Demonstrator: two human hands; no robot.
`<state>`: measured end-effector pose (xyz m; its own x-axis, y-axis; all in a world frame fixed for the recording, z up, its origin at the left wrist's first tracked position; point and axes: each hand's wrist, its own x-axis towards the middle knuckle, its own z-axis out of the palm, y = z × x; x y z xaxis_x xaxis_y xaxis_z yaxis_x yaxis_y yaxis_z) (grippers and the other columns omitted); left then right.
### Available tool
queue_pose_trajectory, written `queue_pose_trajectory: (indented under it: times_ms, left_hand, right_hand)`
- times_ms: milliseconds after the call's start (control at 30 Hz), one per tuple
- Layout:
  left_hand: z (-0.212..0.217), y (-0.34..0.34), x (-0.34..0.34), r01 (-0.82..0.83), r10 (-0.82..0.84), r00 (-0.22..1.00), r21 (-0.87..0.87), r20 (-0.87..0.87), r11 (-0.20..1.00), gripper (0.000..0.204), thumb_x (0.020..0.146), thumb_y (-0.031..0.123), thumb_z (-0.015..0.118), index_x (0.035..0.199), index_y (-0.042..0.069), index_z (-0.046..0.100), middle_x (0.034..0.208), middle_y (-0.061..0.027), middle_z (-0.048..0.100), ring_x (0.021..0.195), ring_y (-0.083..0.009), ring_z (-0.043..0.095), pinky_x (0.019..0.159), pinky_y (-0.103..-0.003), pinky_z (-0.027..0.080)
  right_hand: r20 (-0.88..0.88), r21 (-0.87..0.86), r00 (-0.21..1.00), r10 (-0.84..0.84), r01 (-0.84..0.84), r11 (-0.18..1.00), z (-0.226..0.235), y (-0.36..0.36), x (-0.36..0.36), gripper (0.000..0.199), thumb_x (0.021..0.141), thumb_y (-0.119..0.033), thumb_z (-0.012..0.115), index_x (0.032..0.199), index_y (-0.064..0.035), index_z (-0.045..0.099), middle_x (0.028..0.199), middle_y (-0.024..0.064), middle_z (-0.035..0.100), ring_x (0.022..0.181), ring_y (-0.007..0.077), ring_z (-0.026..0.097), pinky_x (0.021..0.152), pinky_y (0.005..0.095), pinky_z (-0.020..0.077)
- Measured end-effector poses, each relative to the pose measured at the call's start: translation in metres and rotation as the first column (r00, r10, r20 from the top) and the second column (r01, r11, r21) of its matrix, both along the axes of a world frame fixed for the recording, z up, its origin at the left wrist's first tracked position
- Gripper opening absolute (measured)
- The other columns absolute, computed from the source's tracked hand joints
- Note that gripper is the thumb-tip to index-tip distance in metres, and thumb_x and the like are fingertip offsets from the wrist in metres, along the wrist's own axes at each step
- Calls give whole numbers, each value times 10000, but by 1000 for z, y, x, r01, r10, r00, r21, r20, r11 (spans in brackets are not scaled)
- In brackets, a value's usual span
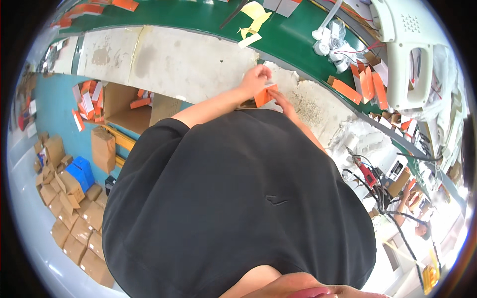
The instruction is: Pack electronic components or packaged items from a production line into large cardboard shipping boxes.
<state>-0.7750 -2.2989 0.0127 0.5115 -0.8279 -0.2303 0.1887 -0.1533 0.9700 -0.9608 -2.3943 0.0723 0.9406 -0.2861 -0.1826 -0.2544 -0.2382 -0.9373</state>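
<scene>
A small orange-and-white cardboard box (265,97) is in front of my chest, at the near edge of the pale, worn worktop. My right hand (282,102) grips its right side, with fingers along the orange panel. Just above the box's upper left edge, my left hand (256,80) has its fingers curled in. Whatever those fingers may hold is hidden. Part of the box's lower end is covered by my black shirt.
Beyond the worktop (194,54) runs a green belt (194,19) with yellow paper strips (256,20), white round fittings (325,43) and orange boxes (365,84). A pale machine housing (397,54) stands right. Cartons (82,231) pile up at left; a person (405,203) is at far right.
</scene>
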Motion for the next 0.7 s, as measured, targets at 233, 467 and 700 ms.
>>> queue_pose_trajectory:
  times_ms: [233,467,700]
  left_hand:
    - [17,-19,10,203,321,808,745,-494,635,600,1027,469,490,1457,50,472,1280,-145,526,1119,-292,510,851,-504,491]
    - [39,8,76,5,400,625,516,-670,856,487,1023,390,538,1368,52,477,1326,-146,560,1094,-307,603,868,-466,554]
    - [56,57,71,-116,407,821,580,-401,806,297,1013,290,544,1176,56,625,1103,-96,682,959,-245,676,816,-420,572]
  right_hand:
    - [-193,-540,894,404,-441,717,-21,-14,40,707,726,-263,799,1368,-85,563,1276,86,646,1255,317,562,997,443,506]
    - [63,-182,984,-169,178,967,-3,-94,72,587,745,-241,891,1236,-77,613,1101,100,676,989,280,672,850,383,561]
    - [266,-556,885,-383,466,689,-61,-289,177,464,740,-359,897,1115,-124,760,1087,146,757,987,303,735,879,410,567]
